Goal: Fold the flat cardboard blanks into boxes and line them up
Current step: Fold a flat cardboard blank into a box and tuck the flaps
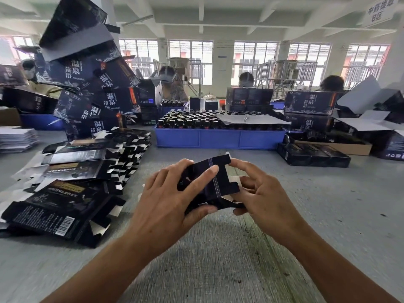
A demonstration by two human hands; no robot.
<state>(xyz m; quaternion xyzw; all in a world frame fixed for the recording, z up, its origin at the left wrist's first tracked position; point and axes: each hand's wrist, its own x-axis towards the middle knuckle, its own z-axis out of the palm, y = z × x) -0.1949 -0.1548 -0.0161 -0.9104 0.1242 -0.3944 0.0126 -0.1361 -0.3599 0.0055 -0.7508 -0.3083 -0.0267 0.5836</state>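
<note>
On the grey worktop (218, 248), near its front edge, your left hand (166, 200) and right hand (260, 193) pinch a dark cardboard blank (215, 182), its long axis running away from you. Flat blanks (72, 184) lie left; a blue crate (218, 138) sits beyond.

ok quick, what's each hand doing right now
Left hand: grips the dark cardboard blank, thumb under it, fingers over it.
Right hand: holds the same blank from its right side.
</note>
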